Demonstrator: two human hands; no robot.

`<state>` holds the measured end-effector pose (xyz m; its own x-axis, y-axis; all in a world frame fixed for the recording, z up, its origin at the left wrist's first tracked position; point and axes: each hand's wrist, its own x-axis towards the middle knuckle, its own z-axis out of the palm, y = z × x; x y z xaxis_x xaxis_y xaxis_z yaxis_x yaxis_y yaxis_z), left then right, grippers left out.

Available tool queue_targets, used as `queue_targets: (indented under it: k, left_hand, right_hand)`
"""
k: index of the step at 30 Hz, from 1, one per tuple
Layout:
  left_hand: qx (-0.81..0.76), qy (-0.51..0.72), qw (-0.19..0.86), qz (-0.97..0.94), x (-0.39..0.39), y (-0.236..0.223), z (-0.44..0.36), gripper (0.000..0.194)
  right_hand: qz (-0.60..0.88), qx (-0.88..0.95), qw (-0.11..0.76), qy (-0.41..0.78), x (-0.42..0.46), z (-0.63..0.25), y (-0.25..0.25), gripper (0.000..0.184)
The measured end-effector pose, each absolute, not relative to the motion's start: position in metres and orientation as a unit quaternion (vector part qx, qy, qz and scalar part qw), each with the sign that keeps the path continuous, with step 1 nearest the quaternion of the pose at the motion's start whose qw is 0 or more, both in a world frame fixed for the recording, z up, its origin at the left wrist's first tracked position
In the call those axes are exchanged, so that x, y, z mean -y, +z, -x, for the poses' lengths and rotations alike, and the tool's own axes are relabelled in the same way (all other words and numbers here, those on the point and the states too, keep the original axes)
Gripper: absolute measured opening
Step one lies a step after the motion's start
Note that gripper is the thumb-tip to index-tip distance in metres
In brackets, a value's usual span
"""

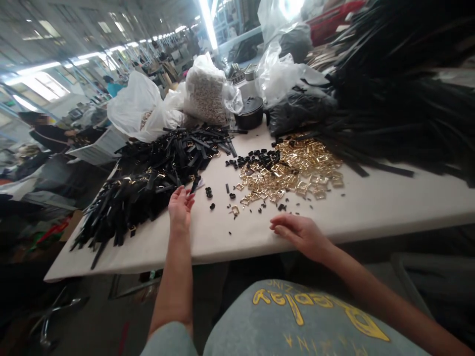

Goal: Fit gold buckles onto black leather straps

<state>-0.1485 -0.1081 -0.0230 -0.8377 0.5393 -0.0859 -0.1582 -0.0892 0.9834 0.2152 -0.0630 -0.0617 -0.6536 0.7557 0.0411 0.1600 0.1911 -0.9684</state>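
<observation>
My left hand [181,206] is at the right edge of a heap of black straps [148,190], many fitted with gold buckles. Its fingers are curled, and one short black strap [195,184] rises from the fingertips. Near the table's front edge, my right hand [297,231] rests with fingers bent and pressed together; whatever they may hold is hidden. Beyond it lies a pile of gold buckles [274,183], with small black loops [260,158] along its far left side. Tiny black pieces [282,207] are scattered between that pile and my right hand.
Clear plastic bags [208,89] of small parts stand along the back of the white table [371,207], beside a round black container [250,112]. Long black strips [393,113] overhang the right side. A person [48,131] is at the far left.
</observation>
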Motion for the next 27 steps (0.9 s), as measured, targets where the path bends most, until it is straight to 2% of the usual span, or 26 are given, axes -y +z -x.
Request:
queue_targets:
  k: [7,12,19,25,27]
  left_hand:
    - [-0.767,0.489,0.052,-0.412,0.1,-0.044,0.133,0.026]
    - [-0.766,0.367,0.075,-0.523,0.086,-0.051,0.112,0.041]
    - [-0.696,0.383,0.205,-0.572,0.07,-0.053,0.08,0.05]
    - [-0.724,0.451,0.137,-0.503,0.043,-0.026,0.117,0.042]
    - [-0.809,0.444,0.093,-0.375,0.035,-0.012,0.135,0.031]
  right_hand:
    - [0.301,0.764,0.274,0.501,0.062,-0.216,-0.055,0.027]
    - [0.299,0.782,0.279,0.471,0.062,-0.218,-0.058,0.025]
    - [0.29,0.78,0.277,0.48,0.062,-0.217,-0.055,0.024]
    - [0.287,0.763,0.296,0.498,0.064,-0.219,-0.053,0.019]
    - [0.276,0.758,0.312,0.503,0.066,-0.218,-0.054,0.014]
